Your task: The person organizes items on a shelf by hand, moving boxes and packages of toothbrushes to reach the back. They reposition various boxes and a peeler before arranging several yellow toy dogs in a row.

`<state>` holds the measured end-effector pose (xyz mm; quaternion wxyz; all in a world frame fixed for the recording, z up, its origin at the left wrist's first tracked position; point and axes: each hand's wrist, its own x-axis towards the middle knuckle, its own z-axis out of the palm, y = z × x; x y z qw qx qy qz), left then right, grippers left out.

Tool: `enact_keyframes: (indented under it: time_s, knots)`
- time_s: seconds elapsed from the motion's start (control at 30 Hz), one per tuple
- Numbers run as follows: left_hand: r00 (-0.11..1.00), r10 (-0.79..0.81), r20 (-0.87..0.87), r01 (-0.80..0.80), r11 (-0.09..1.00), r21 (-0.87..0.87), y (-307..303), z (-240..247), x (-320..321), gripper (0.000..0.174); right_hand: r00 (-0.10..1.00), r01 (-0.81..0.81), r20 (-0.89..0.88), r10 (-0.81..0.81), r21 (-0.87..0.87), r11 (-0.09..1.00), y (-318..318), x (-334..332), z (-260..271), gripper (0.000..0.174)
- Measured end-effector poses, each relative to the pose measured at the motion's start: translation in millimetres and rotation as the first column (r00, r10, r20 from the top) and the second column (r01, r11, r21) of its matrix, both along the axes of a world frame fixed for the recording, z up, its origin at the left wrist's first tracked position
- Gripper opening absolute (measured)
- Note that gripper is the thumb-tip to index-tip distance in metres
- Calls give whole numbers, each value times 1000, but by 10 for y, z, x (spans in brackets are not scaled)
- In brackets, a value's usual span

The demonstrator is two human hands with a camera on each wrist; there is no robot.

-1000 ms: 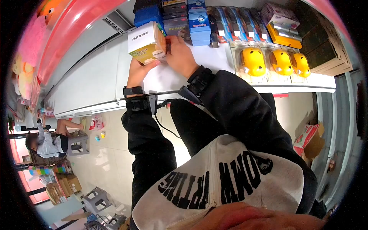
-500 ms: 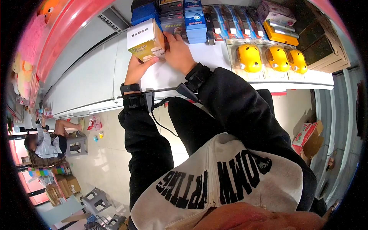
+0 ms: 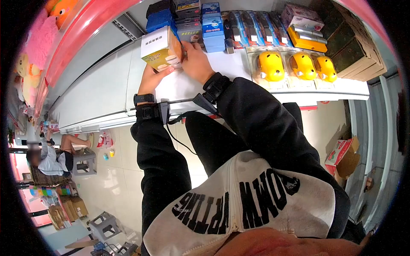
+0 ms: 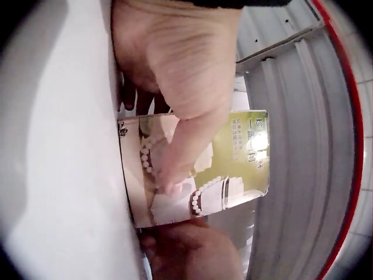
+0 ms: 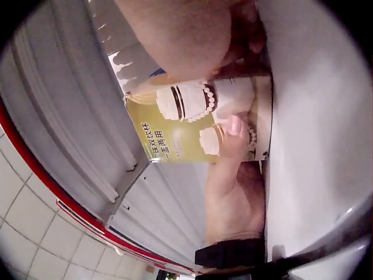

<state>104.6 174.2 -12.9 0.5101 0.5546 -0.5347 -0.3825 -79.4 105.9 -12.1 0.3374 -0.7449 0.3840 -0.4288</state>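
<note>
A cardboard cup box (image 3: 160,55) with a white lettered top and a green-gold front stands at the white shelf's (image 3: 175,89) surface. Its front is printed with white cups and strings of pearls. My left hand (image 3: 154,80) grips it from the near left corner, with the thumb (image 4: 180,157) flat across the printed front. Around the right side my right hand (image 3: 197,63) holds it, fingers bent at the side wall. The box hides part of the fingers of both hands.
Behind the box are dark boxes (image 3: 189,32) and a blue box (image 3: 160,21). To the right stand stacked blue boxes (image 3: 213,36), blister packs (image 3: 254,30), yellow toys (image 3: 271,67) and a large dark carton (image 3: 354,47). Another person (image 3: 51,160) sits far left.
The head view has shifted slightly, so the shelf goods appear further left. Both hands keep hold of the cup box, which appears slightly nearer the stacked blue boxes.
</note>
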Motion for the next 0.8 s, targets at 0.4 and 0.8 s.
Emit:
enact_keyframes:
  time_s: [0.4, 0.8]
  knots:
    - [990, 119, -79, -122, 992, -33, 61, 51, -61, 76, 997, 2, 75, 11, -173, 985, -64, -42, -228, 35]
    - [985, 168, -24, -170, 976, -137, 224, 12, -188, 91, 996, 6, 93, 5, -123, 992, -133, -59, -276, 52]
